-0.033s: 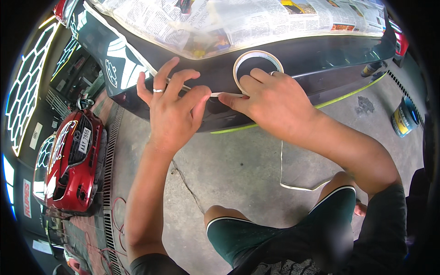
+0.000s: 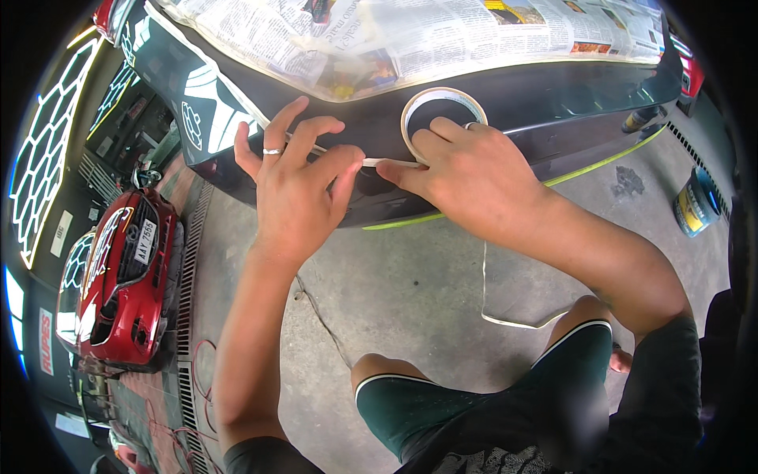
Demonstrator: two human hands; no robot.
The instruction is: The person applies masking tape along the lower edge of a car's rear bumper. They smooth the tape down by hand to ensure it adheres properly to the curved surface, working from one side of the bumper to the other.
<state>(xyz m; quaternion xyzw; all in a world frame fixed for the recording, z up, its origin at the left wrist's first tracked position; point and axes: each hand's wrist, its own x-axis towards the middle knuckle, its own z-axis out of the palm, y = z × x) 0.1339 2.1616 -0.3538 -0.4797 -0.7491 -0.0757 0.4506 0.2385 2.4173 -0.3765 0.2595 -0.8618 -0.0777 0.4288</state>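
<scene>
Both hands work on the dark car panel (image 2: 505, 103) in the head view, and the step in hand appears to be laying masking tape along its lower part. The right hand (image 2: 474, 178) has its grip clenched around the roll of masking tape (image 2: 442, 107) (some fingers pass through the ring), and the roll rests against the panel just above the knuckles. From the roll a short strip of tape (image 2: 387, 163) runs to the left, between the two hands. The left hand (image 2: 296, 186) holds nothing; its spread fingertips (image 2: 347, 158) press the strip flat on the panel. Newspaper (image 2: 410, 35) covers the surface above. A paint can (image 2: 695, 207) stands well apart on the concrete floor (image 2: 410, 292). I judge the next move calls for pulling more tape straight, while the left fingers follow and press.
</scene>
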